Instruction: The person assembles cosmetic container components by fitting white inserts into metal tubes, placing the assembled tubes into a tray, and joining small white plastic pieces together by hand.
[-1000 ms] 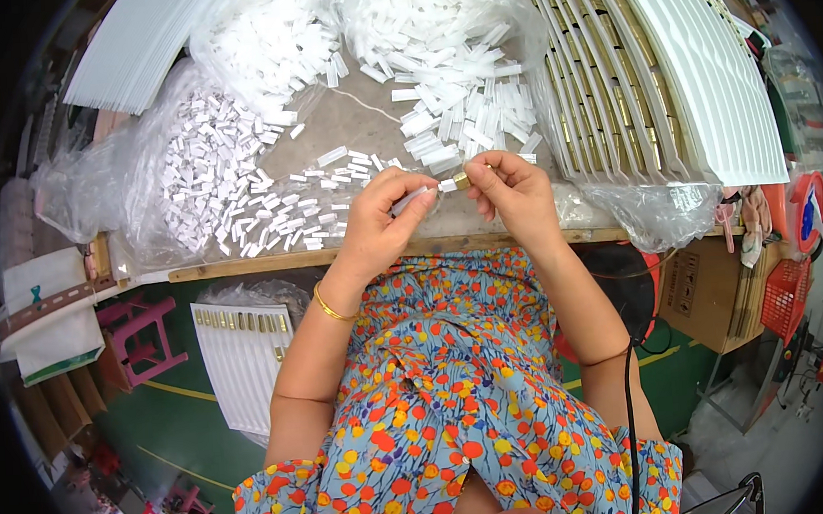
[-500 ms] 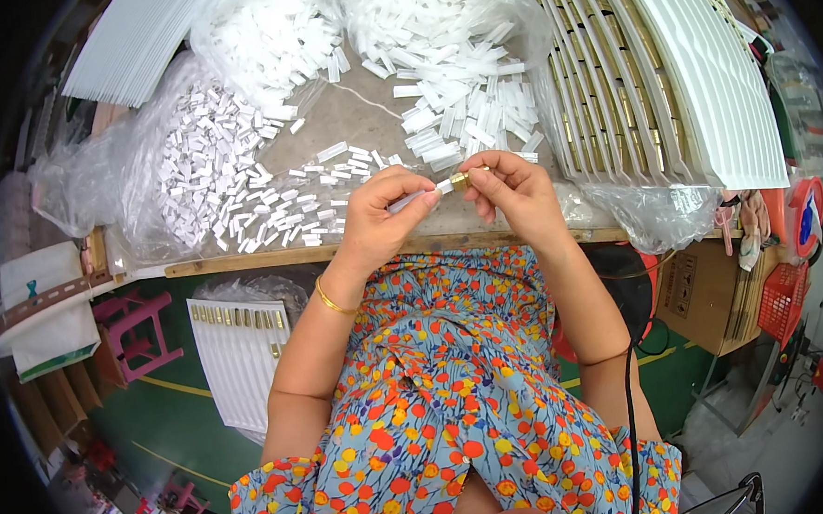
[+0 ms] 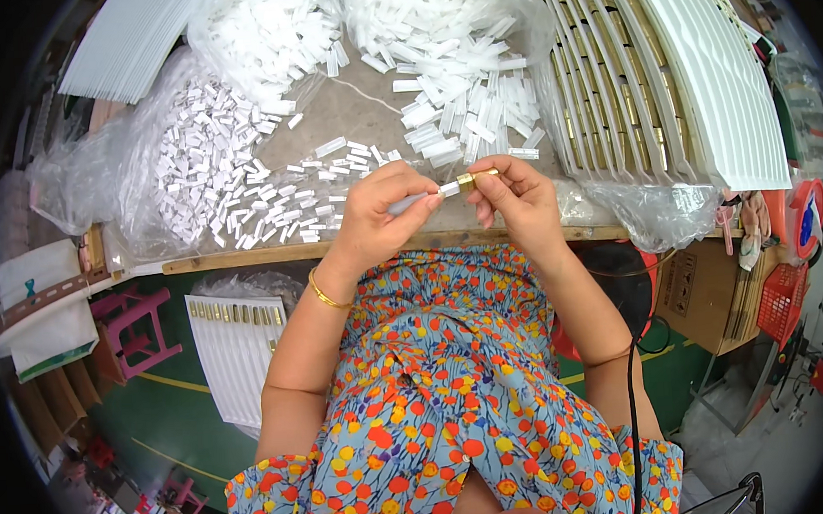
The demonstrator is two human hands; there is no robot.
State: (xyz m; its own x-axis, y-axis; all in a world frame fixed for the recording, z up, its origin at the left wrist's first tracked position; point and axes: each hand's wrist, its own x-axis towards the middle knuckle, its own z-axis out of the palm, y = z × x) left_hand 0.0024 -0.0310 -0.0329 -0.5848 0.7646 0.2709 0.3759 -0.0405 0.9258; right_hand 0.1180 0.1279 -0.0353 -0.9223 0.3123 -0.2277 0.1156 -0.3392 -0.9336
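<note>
My left hand (image 3: 383, 214) is closed around a translucent whitish tube (image 3: 409, 203), pinching it between thumb and fingers above the table's front edge. From its right end a small white piece (image 3: 449, 190) reaches toward a shiny gold cylinder (image 3: 467, 180). My right hand (image 3: 520, 195) grips that gold cylinder between thumb and index finger, its other fingers curled below. White piece and gold cylinder meet end to end; whether one sits inside the other cannot be made out. Fingers hide part of both held things.
Short white pieces (image 3: 210, 146) are heaped at the left and scattered toward the middle. Clear tubes (image 3: 465, 115) spill from plastic bags at the back. White ridged trays with gold cylinders (image 3: 631, 87) stand at the right. Another tray (image 3: 235, 359) is below the wooden table edge (image 3: 272, 256).
The white piece and gold cylinder show slightly more between my fingers. Both hands keep nearly the same place and grip.
</note>
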